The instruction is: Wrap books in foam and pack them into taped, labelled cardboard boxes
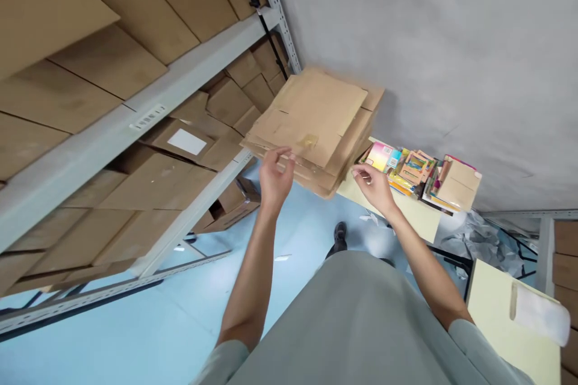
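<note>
A stack of flattened cardboard boxes lies in front of me, with a strip of tape on the top sheet. At its near left edge is my left hand, fingers loosely bent and thumb apart; nothing shows in its grasp. Whether its fingertips touch the cardboard is unclear. My right hand hovers off the stack's right corner, its fingers loosely curled and holding nothing visible. Just beyond that hand, piles of colourful books or booklets sit on a cream table.
Metal shelving full of cardboard boxes runs along my left. A black pole leans by its upright. A grey wall stands ahead. At right are crumpled wrapping and another cream table bearing a white roll.
</note>
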`<action>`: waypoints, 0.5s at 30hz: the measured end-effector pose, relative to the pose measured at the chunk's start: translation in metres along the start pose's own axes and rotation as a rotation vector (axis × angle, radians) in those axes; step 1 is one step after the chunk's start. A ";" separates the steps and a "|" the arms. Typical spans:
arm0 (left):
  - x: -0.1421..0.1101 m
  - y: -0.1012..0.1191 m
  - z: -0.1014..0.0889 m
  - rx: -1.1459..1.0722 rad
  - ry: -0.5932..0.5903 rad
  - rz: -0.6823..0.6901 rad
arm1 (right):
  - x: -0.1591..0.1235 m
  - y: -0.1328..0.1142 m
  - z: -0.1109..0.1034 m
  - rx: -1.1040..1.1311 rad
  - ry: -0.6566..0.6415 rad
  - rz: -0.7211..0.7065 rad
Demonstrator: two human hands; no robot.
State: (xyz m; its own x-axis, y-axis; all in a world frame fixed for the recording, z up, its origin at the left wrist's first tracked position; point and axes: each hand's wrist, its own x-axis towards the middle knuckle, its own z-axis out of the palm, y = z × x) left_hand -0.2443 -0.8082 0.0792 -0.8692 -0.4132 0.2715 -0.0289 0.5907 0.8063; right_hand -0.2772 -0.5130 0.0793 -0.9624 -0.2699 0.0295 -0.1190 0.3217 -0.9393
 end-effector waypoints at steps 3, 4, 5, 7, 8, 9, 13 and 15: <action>0.053 -0.044 -0.004 0.054 -0.001 -0.040 | 0.036 0.001 0.037 -0.047 0.021 0.063; 0.069 -0.057 -0.003 0.068 0.002 -0.048 | 0.046 0.003 0.048 -0.062 0.034 0.094; 0.083 -0.068 -0.001 0.079 0.008 -0.055 | 0.056 0.006 0.057 -0.067 0.048 0.131; 0.105 -0.087 0.004 0.101 0.023 -0.072 | 0.074 0.011 0.073 -0.034 0.066 0.214; 0.114 -0.093 0.007 0.108 0.029 -0.085 | 0.082 0.013 0.080 0.001 0.068 0.258; 0.121 -0.099 0.010 0.112 0.031 -0.099 | 0.089 0.014 0.085 0.044 0.070 0.303; 0.132 -0.110 0.013 0.098 0.013 -0.089 | 0.110 0.014 0.099 0.251 0.090 0.460; 0.134 -0.112 0.010 0.094 0.005 -0.053 | 0.111 0.013 0.097 0.339 0.105 0.478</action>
State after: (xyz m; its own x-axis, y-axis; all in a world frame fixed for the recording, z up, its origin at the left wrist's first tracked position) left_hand -0.3621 -0.9224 0.0201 -0.8629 -0.4486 0.2326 -0.1212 0.6306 0.7666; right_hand -0.3620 -0.6272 0.0375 -0.9113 -0.0697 -0.4058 0.4010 0.0733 -0.9131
